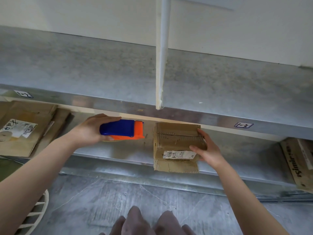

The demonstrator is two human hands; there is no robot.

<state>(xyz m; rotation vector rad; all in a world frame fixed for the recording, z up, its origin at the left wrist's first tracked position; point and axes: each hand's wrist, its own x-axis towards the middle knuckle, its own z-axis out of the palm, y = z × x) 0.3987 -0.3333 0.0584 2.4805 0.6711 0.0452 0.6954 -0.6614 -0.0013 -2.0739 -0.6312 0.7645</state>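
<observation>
My left hand (pixel 92 131) grips a blue and orange tape dispenser (pixel 122 130) by its blue handle, just under the front lip of the upper metal shelf (pixel 203 119). My right hand (pixel 205 149) holds the right side of a small worn cardboard box (pixel 176 141) with a white label. The box sits at the front edge of the lower metal shelf (pixel 118 155) and overhangs it slightly.
Flat cardboard parcels (pixel 25 129) lie on the lower shelf at the left, and another printed box (pixel 298 163) at the right. A white divider (pixel 161 65) stands on the upper shelf. A white basket (pixel 36 212) stands on the grey floor at lower left. My feet (pixel 147 223) show at the bottom.
</observation>
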